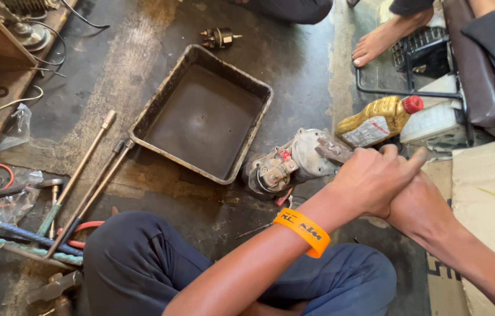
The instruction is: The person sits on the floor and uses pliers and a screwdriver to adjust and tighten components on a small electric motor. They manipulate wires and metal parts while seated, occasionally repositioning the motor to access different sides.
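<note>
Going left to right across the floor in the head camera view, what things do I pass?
Long-handled tools → dark rectangular metal tray → grey motor-like metal part → left hand, lying over the right hand → yellow oil bottle with red cap → cardboard.

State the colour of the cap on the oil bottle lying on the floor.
Red; the cap tops a yellow-gold oil bottle, seen in the head view.

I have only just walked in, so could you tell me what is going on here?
A person sits cross-legged on a grimy floor, both hands at a greasy grey starter motor. The left hand, orange band on its wrist, lies over the right hand at the motor's end. An empty metal tray and a yellow oil bottle lie beside.
</note>
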